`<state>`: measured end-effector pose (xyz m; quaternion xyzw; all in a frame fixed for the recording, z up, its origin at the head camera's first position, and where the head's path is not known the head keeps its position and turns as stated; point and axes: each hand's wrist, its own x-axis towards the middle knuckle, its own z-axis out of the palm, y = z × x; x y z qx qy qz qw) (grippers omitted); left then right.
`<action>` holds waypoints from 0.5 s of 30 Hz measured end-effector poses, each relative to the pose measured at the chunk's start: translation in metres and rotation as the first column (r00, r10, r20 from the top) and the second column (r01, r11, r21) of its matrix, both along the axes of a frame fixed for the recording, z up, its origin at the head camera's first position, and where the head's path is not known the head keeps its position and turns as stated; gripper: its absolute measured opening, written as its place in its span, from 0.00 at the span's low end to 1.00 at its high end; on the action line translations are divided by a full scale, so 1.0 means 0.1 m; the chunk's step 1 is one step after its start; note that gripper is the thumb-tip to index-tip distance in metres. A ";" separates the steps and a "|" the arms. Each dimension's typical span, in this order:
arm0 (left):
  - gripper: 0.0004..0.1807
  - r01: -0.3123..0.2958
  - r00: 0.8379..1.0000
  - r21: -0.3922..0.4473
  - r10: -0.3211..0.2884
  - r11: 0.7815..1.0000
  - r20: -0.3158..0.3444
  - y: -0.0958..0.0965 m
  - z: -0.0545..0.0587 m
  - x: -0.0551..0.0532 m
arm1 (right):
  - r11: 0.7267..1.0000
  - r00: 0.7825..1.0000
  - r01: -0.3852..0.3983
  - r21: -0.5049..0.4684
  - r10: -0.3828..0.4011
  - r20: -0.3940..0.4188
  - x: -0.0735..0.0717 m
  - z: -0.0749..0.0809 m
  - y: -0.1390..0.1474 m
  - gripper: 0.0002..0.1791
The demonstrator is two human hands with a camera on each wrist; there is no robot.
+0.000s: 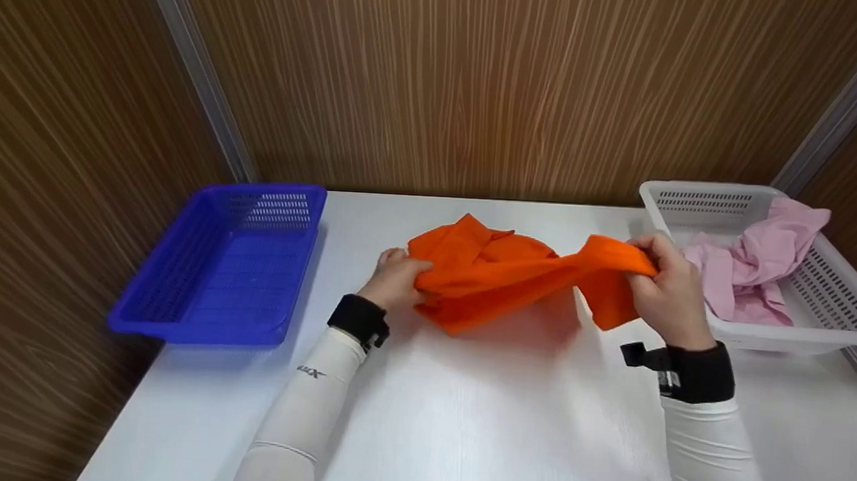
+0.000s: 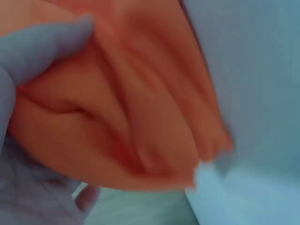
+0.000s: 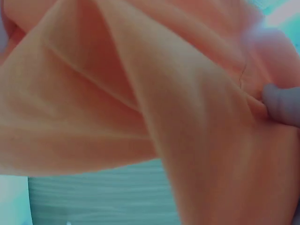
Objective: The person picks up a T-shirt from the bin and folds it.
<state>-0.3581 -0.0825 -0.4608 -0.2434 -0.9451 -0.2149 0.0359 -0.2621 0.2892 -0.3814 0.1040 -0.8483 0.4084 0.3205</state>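
Note:
An orange cloth garment [image 1: 485, 273], crumpled and twisted, stretches between both hands above the white table [image 1: 492, 420]. My left hand [image 1: 397, 277] grips its left end, thumb over the fabric [image 2: 108, 103] and fingers beneath it in the left wrist view. Higher up on the right, my right hand [image 1: 666, 290] pinches the other end, and a flap hangs below the fingers. Close up in the right wrist view, the thumb [image 3: 283, 105] presses into the folds of the fabric [image 3: 197, 117]. What kind of garment it is cannot be told from these folds.
A blue plastic basket [image 1: 299, 263] stands on the left of the table. On the right is a white basket [image 1: 820, 334] with a crumpled pink cloth [image 1: 773, 251] inside. Wood-grain panels [image 1: 444, 87] wall the table at the back and sides.

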 end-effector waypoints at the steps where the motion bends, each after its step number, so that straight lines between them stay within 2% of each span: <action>1: 0.14 -0.043 0.998 0.028 0.044 0.999 -0.047 -0.07 0.04 -0.01 | 0.999 0.999 0.032 -0.007 -0.032 -0.003 0.02 0.01 0.07 0.08; 2: 0.12 -0.085 0.991 0.073 0.092 0.994 -0.094 -0.15 0.08 -0.01 | 0.998 0.998 0.067 -0.015 -0.067 -0.005 0.05 0.03 0.14 0.08; 4: 0.12 -0.136 0.967 0.215 0.176 0.967 -0.182 -0.29 0.21 0.01 | 0.991 0.992 0.129 -0.031 -0.129 0.004 0.11 0.07 0.28 0.09; 6: 0.11 -0.141 0.935 0.370 0.246 0.919 -0.255 -0.40 0.39 0.08 | 0.983 0.984 0.176 -0.051 -0.177 -0.007 0.18 0.14 0.38 0.09; 7: 0.12 -0.119 0.919 0.447 0.269 0.886 -0.288 -0.45 0.49 0.13 | 0.978 0.980 0.198 -0.060 -0.199 -0.018 0.23 0.18 0.41 0.09; 8: 0.13 -0.086 0.907 0.527 0.286 0.845 -0.310 -0.49 0.59 0.19 | 0.975 0.976 0.208 -0.081 -0.212 -0.041 0.27 0.23 0.43 0.09; 10: 0.14 0.013 0.886 0.667 0.302 0.745 -0.353 -0.55 0.81 0.32 | 0.972 0.968 0.197 -0.131 -0.215 -0.132 0.33 0.34 0.45 0.09; 11: 0.15 0.068 0.876 0.729 0.309 0.681 -0.370 -0.58 0.91 0.39 | 0.969 0.959 0.182 -0.168 -0.213 -0.188 0.36 0.41 0.44 0.10; 14: 0.14 0.220 0.851 0.865 0.345 0.450 -0.396 -0.60 1.19 0.59 | 0.957 0.922 0.146 -0.250 -0.223 -0.317 0.39 0.61 0.43 0.06; 15: 0.14 0.247 0.842 0.889 0.368 0.387 -0.394 -0.60 1.27 0.63 | 0.955 0.912 0.151 -0.257 -0.234 -0.336 0.38 0.66 0.43 0.06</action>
